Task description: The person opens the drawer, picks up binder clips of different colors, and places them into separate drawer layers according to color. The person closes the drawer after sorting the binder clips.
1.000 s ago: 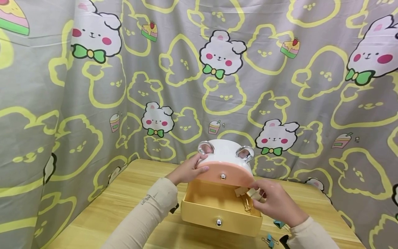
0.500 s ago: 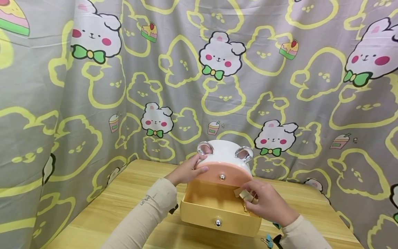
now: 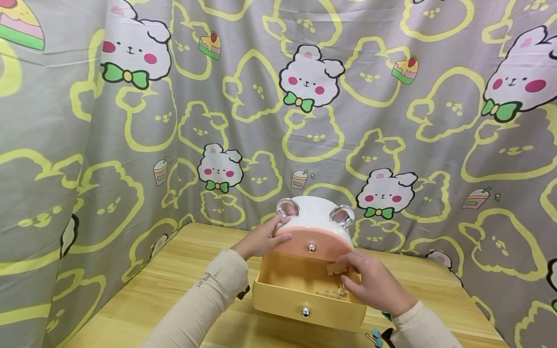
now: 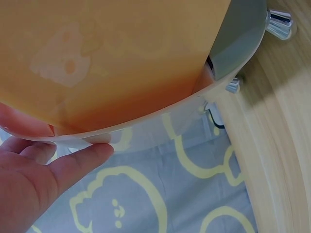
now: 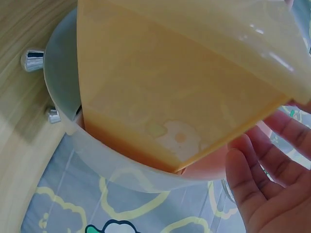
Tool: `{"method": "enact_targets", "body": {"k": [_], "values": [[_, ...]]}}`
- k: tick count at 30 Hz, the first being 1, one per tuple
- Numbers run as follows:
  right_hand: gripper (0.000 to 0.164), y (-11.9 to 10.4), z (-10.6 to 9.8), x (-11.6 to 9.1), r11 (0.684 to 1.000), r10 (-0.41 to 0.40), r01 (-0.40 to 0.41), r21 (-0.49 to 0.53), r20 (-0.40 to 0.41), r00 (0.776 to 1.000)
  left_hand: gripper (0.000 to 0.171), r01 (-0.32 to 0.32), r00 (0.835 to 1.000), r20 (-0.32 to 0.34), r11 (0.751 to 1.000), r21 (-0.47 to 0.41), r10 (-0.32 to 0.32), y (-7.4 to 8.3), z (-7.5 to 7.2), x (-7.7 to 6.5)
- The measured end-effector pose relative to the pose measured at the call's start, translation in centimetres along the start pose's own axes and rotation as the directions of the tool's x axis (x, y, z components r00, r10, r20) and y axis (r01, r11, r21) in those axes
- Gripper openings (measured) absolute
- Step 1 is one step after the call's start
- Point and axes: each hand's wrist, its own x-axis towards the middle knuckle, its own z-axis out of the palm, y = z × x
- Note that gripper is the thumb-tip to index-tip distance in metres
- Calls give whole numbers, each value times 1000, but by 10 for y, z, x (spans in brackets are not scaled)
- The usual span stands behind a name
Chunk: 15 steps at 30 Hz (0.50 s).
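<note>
A small desktop drawer box (image 3: pixel 319 208) has a white rounded shell, clear silver-rimmed ears and a pink upper drawer (image 3: pixel 300 241) with a silver knob. Its yellow lower drawer (image 3: pixel 278 295) is pulled out. My left hand (image 3: pixel 261 238) grips the box's upper left side, thumb on the pink front beside the ear. Over the right end of the yellow drawer is my right hand (image 3: pixel 376 282), fingers loosely bent with nothing between them. Just beside those fingertips, a pale binder clip (image 3: pixel 336 268) lies in the drawer. Another pale clip (image 3: pixel 328 293), blurred, is near the drawer's front wall.
Teal binder clips (image 3: pixel 374 337) lie on the wooden table (image 3: pixel 174 275) to the right of the drawer, partly hidden by the right hand and sleeve. A grey curtain (image 3: pixel 261 121) with yellow bear outlines and white rabbits hangs behind and at the sides.
My right hand has moved left over the drawer and let go of a pale binder clip, which has dropped inside toward the front. The left hand has stayed in place.
</note>
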Motion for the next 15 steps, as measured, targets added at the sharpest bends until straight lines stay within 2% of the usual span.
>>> {"method": "enact_targets", "body": {"k": [5, 11, 15], "values": [[27, 5, -1, -3, 1000, 18, -18, -17, -25, 1000, 34, -7, 1000, 1, 1000, -5, 7, 0, 0, 1], [27, 13, 1, -8, 999, 14, -18, -48, -93, 996, 35, -3, 1000, -2, 1000, -5, 3, 0, 0, 0], [27, 17, 2, -11, 994, 53, -65, -85, -131, 990, 35, 5, 1000, 2, 1000, -9, -5, 1, -1, -1]]}}
